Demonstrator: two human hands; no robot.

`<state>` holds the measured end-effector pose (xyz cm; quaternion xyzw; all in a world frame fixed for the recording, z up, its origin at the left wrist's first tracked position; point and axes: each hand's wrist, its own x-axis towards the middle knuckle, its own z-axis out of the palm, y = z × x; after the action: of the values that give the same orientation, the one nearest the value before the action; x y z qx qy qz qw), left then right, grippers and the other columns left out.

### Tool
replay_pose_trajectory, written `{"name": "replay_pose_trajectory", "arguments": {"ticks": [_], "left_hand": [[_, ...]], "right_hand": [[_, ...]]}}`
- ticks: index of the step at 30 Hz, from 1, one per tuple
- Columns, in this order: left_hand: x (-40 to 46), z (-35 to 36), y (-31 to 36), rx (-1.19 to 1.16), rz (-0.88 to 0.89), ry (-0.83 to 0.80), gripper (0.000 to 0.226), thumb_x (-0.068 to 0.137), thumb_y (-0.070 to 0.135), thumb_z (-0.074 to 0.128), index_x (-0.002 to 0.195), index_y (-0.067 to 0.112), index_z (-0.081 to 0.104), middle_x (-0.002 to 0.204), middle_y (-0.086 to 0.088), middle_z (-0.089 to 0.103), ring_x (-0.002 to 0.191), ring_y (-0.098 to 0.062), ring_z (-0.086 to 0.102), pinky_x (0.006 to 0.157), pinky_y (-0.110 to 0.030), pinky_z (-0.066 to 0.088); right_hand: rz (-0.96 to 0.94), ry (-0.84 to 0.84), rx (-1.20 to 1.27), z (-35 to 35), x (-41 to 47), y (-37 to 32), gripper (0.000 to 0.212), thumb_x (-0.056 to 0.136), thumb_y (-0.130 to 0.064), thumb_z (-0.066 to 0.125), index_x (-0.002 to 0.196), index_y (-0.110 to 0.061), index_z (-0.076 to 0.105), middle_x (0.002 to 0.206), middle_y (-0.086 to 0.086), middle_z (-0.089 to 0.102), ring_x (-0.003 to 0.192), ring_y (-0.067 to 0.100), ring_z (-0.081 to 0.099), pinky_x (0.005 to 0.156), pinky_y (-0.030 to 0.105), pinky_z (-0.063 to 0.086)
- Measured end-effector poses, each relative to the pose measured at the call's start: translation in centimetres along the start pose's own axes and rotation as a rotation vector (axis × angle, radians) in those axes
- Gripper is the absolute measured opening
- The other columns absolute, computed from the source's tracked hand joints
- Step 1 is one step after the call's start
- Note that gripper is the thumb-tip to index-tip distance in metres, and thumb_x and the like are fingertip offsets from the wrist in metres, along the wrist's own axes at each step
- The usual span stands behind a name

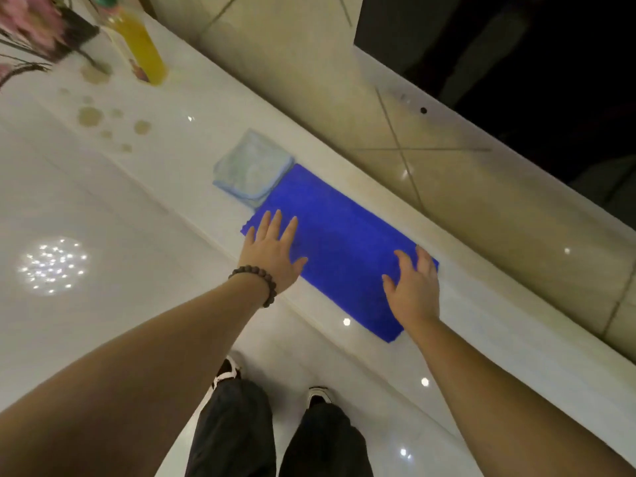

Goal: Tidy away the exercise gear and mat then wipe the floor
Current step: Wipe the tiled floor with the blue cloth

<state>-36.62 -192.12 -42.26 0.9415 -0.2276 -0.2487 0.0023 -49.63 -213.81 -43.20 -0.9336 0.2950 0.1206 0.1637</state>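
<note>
**Both hands on the blue cloth, wiping step about to start**

You stand at a white tabletop (165, 173) with both hands flat on a folded blue cloth (344, 242) that lies along its far edge. Your left hand (272, 251) rests on the cloth's left end, fingers straight and spread, gripping nothing. Your right hand (414, 287) lies on the right end, fingers loosely extended, also holding nothing. No exercise gear or mat is in view, so the tidying seems done, and you look to be fetching the cloth for the floor.

Next you need to close your fingers round the cloth and lift it clear without dragging the neighbour along.

Count: one blue cloth; one pale cloth (253, 168), folded and touching the blue one's far corner; one yellow bottle (139, 46); one flower pot (44, 25) at the far left; several brownish stains (91, 117) on the tabletop.
</note>
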Motion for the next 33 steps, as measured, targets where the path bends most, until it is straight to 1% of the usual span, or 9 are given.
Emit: {"name": "replay_pose_trajectory", "arguments": {"ticks": [4,9,13,16,19,21,23,26,33], "left_hand": [[3.1,3.6,-0.3,0.077,0.081,-0.139,0.084,0.090,0.068,0.033,0.150,0.035,-0.016,0.159,-0.004,-0.023,0.146,-0.030,-0.018,0.120,-0.049,0.003],[1.6,5.7,0.7,0.052,0.112,-0.158,0.084,0.088,0.073,0.027,0.149,0.038,-0.017,0.157,-0.004,-0.027,0.145,-0.031,-0.023,0.120,-0.049,-0.003],[-2.4,7.2,3.7,0.041,0.159,-0.195,0.079,0.089,0.072,0.022,0.150,0.037,-0.016,0.158,-0.005,-0.026,0.145,-0.034,-0.021,0.120,-0.050,-0.001],[-4.1,7.3,5.8,0.064,0.128,-0.150,0.072,0.094,0.064,0.024,0.153,0.033,-0.005,0.161,-0.008,-0.010,0.147,-0.036,-0.005,0.119,-0.050,0.011],[-3.3,6.4,6.1,0.053,0.097,0.022,0.075,0.093,0.061,0.035,0.153,0.027,0.007,0.159,-0.012,0.006,0.145,-0.034,0.008,0.117,-0.050,0.017],[-2.2,6.7,5.2,0.045,0.087,0.035,0.089,0.088,0.067,0.039,0.153,0.028,-0.006,0.160,-0.012,-0.010,0.147,-0.033,-0.008,0.119,-0.051,0.004],[-1.1,7.4,4.1,0.049,0.078,-0.030,0.098,0.084,0.075,0.037,0.150,0.029,-0.017,0.158,-0.010,-0.024,0.146,-0.032,-0.018,0.119,-0.052,0.000],[-0.2,7.7,3.5,0.080,0.089,-0.109,0.100,0.082,0.079,0.031,0.148,0.030,-0.025,0.156,-0.007,-0.030,0.145,-0.031,-0.022,0.119,-0.051,-0.002],[-0.2,5.3,1.6,-0.059,0.174,-0.141,0.084,0.092,0.058,0.044,0.153,0.031,-0.008,0.161,-0.001,-0.017,0.147,-0.022,-0.015,0.121,-0.042,0.000]], "right_hand": [[0.148,-0.100,-0.076,2.6,1.8,1.2,0.078,0.091,-0.046,0.056,0.152,-0.029,0.010,0.159,0.010,0.000,0.144,0.034,0.007,0.112,0.048,0.025],[0.047,0.032,-0.024,3.7,0.4,2.3,0.049,0.095,-0.020,0.054,0.141,-0.017,0.040,0.136,0.009,0.044,0.121,0.028,0.039,0.092,0.038,0.048],[0.100,0.045,-0.020,2.7,-1.5,5.3,0.053,0.091,-0.019,0.059,0.141,-0.019,0.042,0.138,0.010,0.043,0.121,0.029,0.040,0.095,0.040,0.047],[0.295,0.101,0.019,1.5,-2.8,7.0,0.075,0.086,-0.031,0.067,0.148,-0.024,0.026,0.152,0.012,0.023,0.132,0.033,0.030,0.101,0.048,0.040],[0.533,0.083,0.137,1.3,-3.2,7.8,0.091,0.082,-0.037,0.071,0.150,-0.021,0.013,0.148,0.016,0.029,0.128,0.036,0.037,0.097,0.052,0.043],[0.635,0.029,0.293,1.6,-3.0,7.7,0.086,0.082,-0.033,0.073,0.147,-0.015,0.020,0.136,0.018,0.043,0.119,0.036,0.048,0.092,0.050,0.049],[0.695,-0.007,0.464,1.8,-2.7,7.4,0.058,0.085,-0.023,0.070,0.132,-0.008,0.039,0.124,0.015,0.056,0.106,0.033,0.057,0.082,0.039,0.051],[0.607,0.013,0.498,1.2,-2.4,6.4,0.023,0.088,-0.014,0.061,0.109,-0.008,0.054,0.106,0.009,0.061,0.087,0.023,0.057,0.069,0.029,0.043],[0.205,0.115,0.408,-3.2,-3.2,-1.7,0.013,0.090,-0.018,0.057,0.093,-0.017,0.045,0.079,0.000,0.056,0.065,0.010,0.052,0.051,0.020,0.035]]}}
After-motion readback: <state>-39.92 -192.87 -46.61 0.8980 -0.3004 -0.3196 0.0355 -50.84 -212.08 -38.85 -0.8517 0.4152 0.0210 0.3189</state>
